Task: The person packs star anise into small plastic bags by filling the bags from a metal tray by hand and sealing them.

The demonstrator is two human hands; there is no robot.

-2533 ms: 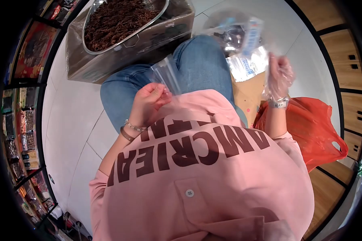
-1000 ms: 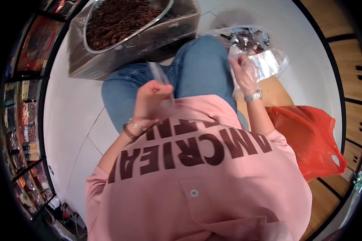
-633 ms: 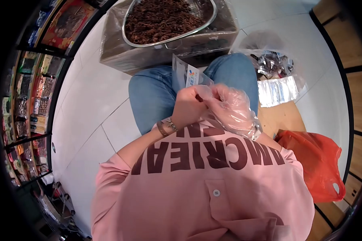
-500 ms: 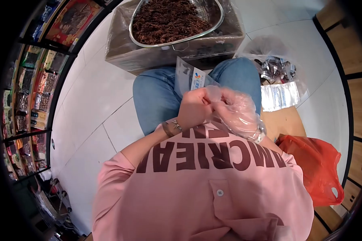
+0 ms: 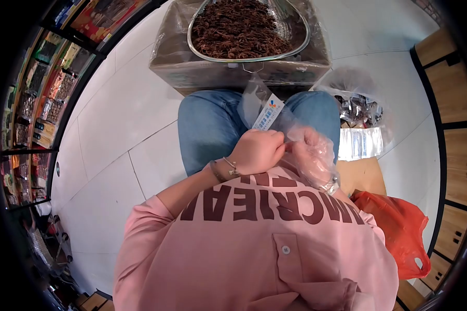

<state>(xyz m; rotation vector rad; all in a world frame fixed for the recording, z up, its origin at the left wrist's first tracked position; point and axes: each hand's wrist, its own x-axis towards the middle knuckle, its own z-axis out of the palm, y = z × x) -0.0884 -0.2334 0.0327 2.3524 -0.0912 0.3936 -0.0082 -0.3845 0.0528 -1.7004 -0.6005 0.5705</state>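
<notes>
My left hand (image 5: 258, 150), bare with bracelets at the wrist, is closed on the edge of a clear plastic bag (image 5: 255, 97). A white label (image 5: 269, 112) with blue print shows in or on that bag. Against it, my right hand (image 5: 312, 154), in a thin clear glove, pinches the same bag's edge with its fingertips. Both hands meet above my lap, just in front of the pink shirt. Beyond my knees, a metal pan (image 5: 248, 58) of dark brown star-shaped pieces (image 5: 238, 29) rests on a plastic-lined cardboard box (image 5: 192, 75).
At the right lie a clear bag of small dark packets (image 5: 360, 110), a silver packet (image 5: 359, 143), a piece of cardboard (image 5: 362, 175) and a red plastic bag (image 5: 396, 228). Shelves of packaged goods (image 5: 46, 103) line the left; wooden cabinets (image 5: 459, 166) stand at the right.
My right hand has come from the packets at the right to join my left at the clear bag. The label has come into sight and tilted. The view has swung, bringing the pan nearer the centre.
</notes>
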